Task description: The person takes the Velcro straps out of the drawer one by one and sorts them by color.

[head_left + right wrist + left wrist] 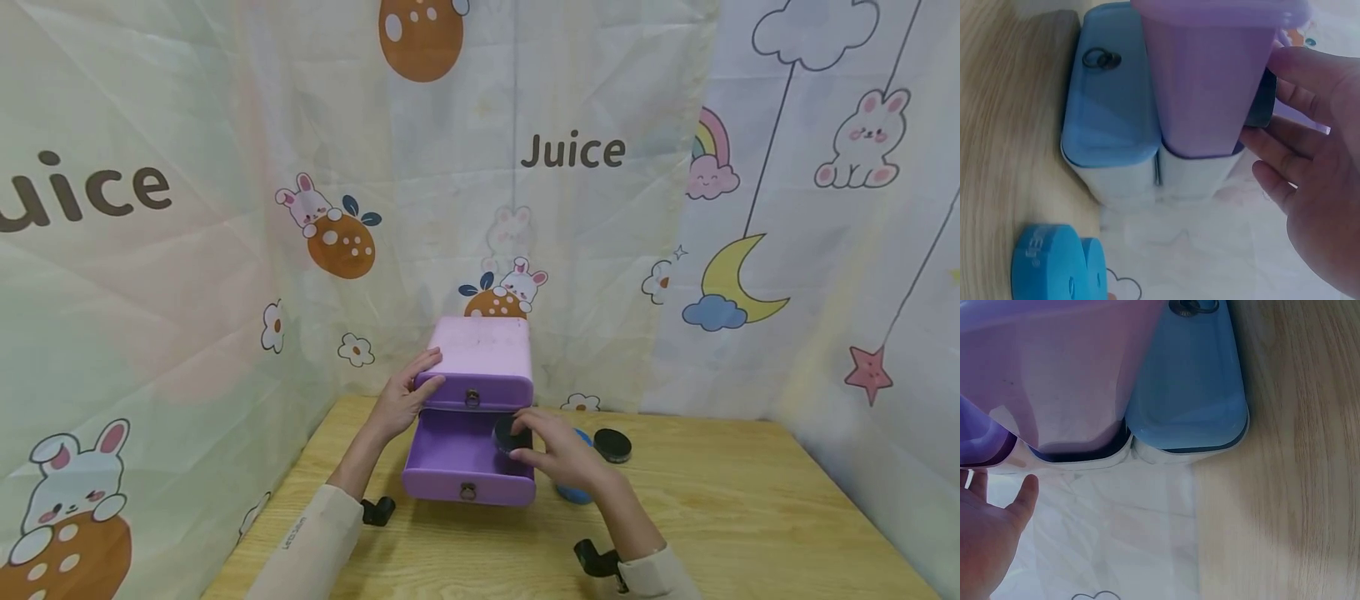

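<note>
A small drawer cabinet (pixel 480 346) with a pink top and purple fronts stands on the table, its middle drawer (pixel 450 446) pulled out. My right hand (pixel 558 450) pinches a black round disc (pixel 502 435) at the right side of that drawer; fingers cover part of the disc. At the cabinet's upper left edge, my left hand (pixel 401 400) rests with its thumb by the upper drawer front (pixel 498 392) and its fingers extended along the side. Both wrist views show a closed blue drawer (pixel 1191 381) underneath, hidden from the head view.
Right of the cabinet, blue discs (pixel 1047 265) sit on the wooden table (pixel 720 500), partly behind my right hand in the head view. A second black disc (pixel 612 446) lies just beyond them. Printed curtains (pixel 600 267) hang around the table's back and sides.
</note>
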Demonstrator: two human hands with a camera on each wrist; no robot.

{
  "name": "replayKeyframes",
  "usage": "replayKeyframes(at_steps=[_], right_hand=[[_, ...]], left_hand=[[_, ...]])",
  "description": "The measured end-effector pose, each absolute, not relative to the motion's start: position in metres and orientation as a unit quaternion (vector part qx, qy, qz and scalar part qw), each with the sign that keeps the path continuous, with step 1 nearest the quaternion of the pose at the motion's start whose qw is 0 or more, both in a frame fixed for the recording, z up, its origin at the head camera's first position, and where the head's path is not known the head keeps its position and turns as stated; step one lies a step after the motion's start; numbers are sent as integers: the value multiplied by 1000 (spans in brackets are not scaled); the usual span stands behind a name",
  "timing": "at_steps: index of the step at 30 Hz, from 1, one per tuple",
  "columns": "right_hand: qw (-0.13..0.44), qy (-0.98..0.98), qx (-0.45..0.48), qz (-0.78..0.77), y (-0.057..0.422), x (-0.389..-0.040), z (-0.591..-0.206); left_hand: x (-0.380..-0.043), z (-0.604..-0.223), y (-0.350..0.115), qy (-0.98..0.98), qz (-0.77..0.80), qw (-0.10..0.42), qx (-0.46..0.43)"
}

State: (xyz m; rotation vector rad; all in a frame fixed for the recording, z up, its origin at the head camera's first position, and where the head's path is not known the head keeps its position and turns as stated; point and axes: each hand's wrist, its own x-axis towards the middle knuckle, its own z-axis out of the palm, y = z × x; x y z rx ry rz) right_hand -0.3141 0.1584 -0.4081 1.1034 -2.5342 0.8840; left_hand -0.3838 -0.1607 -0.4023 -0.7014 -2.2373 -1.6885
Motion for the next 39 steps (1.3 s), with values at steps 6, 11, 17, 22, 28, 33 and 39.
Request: replayKeyframes(at_steps=[6,11,17,22,28,33,39], right_hand=[[88,-870,353,333,166,-311,-404],[71,-871,341,346,174,-307,-400],[86,-878,328,339,186,-308,-399],[104,-876,324,341,199,-312,-401],[106,-885,309,333,219,-314,-407],[106,-897,291,316,236,-315,-412],[97,-911,264,300,256,-317,-417]], left_hand=[[-383,-402,-160,-767,-582,124,-240],[-382,-402,-160,-767,-581,126,-241],[-382,-402,-160,-768,-578,132,-241],[-383,-403,-160,-767,-582,130,-240],[-383,-404,-160,-768,-581,128,-237],[-383,-403,-160,-768,-580,132,-238],[-383,-403,-160,-769,-579,134,-236]])
